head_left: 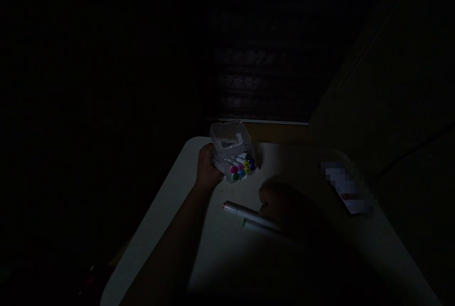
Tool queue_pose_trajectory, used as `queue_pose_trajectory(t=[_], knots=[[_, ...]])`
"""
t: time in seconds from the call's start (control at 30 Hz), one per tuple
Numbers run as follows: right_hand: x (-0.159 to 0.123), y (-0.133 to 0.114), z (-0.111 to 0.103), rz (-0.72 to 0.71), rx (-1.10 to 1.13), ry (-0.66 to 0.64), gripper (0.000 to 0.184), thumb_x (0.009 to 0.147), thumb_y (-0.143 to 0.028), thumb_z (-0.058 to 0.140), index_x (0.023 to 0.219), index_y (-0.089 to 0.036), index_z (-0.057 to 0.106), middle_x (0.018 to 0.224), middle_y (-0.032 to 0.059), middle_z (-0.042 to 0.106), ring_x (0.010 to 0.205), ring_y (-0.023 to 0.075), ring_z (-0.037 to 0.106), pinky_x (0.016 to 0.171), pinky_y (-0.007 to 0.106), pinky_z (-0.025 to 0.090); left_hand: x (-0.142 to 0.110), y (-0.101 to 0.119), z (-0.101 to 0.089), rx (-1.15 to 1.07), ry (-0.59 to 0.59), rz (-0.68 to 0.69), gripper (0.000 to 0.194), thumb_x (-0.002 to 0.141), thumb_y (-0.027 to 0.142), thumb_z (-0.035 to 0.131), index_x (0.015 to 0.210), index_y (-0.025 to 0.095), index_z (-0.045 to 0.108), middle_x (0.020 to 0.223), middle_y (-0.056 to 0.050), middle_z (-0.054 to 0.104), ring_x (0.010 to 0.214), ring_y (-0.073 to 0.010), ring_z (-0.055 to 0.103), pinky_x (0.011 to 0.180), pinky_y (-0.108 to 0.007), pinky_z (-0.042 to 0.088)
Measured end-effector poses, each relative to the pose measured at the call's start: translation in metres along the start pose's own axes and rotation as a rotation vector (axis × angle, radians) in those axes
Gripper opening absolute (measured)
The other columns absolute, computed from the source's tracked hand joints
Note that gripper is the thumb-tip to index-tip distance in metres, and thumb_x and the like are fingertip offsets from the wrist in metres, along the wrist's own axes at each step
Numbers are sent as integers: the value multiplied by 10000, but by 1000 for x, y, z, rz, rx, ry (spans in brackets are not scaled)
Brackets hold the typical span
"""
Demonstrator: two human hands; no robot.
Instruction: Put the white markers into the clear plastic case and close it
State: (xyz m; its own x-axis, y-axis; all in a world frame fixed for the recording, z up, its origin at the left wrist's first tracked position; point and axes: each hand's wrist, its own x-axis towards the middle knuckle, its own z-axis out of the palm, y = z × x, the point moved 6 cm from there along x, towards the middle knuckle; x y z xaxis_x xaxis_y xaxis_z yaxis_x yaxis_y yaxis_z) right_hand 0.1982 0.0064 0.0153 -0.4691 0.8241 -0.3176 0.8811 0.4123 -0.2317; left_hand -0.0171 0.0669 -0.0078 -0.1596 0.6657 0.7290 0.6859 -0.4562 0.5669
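My left hand (pixel 207 167) is closed around the left side of a clear plastic case (pixel 222 166), whose lid (pixel 230 137) stands up. Several markers (pixel 241 167) fill the case, with pink, purple, yellow, blue and green ends facing me. In deep shadow, my right hand (pixel 275 200) is curled at a white marker with an orange end (pixel 241 212). Whether its fingers grip that marker is hidden by the dark. Just below lies another white marker with a green end (pixel 258 226), its right part lost in shadow.
Everything rests on a white table (pixel 170 206) with rounded corners. Toward its right edge lies a pixelated flat object (pixel 343 187). A dark cable (pixel 408 149) runs in from the right. Behind the table is a dark ridged surface (pixel 245 78); the surroundings are nearly black.
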Motion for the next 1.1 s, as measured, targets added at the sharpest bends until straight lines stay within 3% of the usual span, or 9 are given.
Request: queue_pose_trajectory(t=[0.2, 0.33, 0.43, 0.5, 0.57, 0.63, 0.73, 0.87, 1.1], knots=[[3, -5, 1, -87, -48, 0, 285, 842, -385, 503, 877, -153, 665, 938, 111, 677, 852, 219, 629, 674, 290, 412, 0, 1, 0, -24, 1, -49, 496, 640, 290, 684, 1103, 186, 540, 1134, -115, 574, 1043, -316, 534, 855, -445, 441], [0, -24, 12, -227, -52, -1, 452, 700, -521, 651, 970, -158, 647, 965, 99, 659, 887, 244, 609, 713, 307, 439, -1, 1, 1, -35, -13, -69, 497, 628, 280, 693, 1089, 176, 542, 1149, -120, 568, 1040, -313, 527, 845, -435, 440], [-14, -55, 26, -440, -113, 92, 686, 604, -561, 722, 1125, -135, 591, 1104, 145, 611, 1029, 315, 552, 864, 404, 434, -1, 0, 1, -37, -16, -69, 508, 624, 290, 701, 1092, 174, 538, 1161, -122, 562, 1048, -316, 521, 855, -437, 434], [-25, -75, 40, -536, -138, 139, 539, 745, -430, 664, 1217, -199, 545, 1217, 130, 572, 1121, 313, 513, 909, 429, 422, -1, 0, 2, -43, -24, -62, 520, 633, 294, 699, 1107, 162, 531, 1169, -130, 557, 1056, -319, 516, 863, -442, 427], [-29, -85, 49, -459, -175, 172, 309, 882, -258, 514, 1182, -218, 574, 1189, 113, 601, 1105, 285, 532, 907, 441, 423, -1, 0, 2, -48, -27, -51, 526, 649, 309, 695, 1119, 147, 524, 1171, -142, 551, 1064, -324, 512, 870, -449, 422], [-30, -88, 52, -382, -213, 163, 280, 916, -183, 418, 1116, -181, 614, 1139, 133, 623, 1084, 285, 542, 902, 454, 424, -1, 0, 2, -40, -25, -41, 516, 664, 330, 690, 1115, 146, 521, 1164, -144, 551, 1068, -328, 511, 877, -455, 418], [-26, -84, 45, -317, -253, 122, 307, 906, -114, 375, 1066, -146, 635, 1100, 149, 633, 1046, 272, 558, 912, 440, 412, 0, 1, 1, -11, -27, -26, 501, 663, 349, 694, 1095, 162, 525, 1145, -132, 562, 1060, -326, 516, 879, -456, 419], [-15, -69, 33, -337, -281, 60, 297, 884, -93, 377, 1014, -132, 642, 1041, 142, 647, 988, 256, 578, 896, 410, 409, 0, 1, 0, 5, -20, -16, 503, 647, 328, 698, 1093, 167, 531, 1126, -126, 573, 1042, -313, 530, 871, -440, 432], [11, -12, 19, -222, -294, 63, 221, 791, -110, 494, 970, -139, 621, 1017, 119, 641, 952, 246, 583, 794, 342, 432, -1, -2, 2, -29, -5, -34, 550, 624, 311, 702, 1125, 162, 533, 1155, -125, 570, 1055, -313, 538, 869, -438, 445]])
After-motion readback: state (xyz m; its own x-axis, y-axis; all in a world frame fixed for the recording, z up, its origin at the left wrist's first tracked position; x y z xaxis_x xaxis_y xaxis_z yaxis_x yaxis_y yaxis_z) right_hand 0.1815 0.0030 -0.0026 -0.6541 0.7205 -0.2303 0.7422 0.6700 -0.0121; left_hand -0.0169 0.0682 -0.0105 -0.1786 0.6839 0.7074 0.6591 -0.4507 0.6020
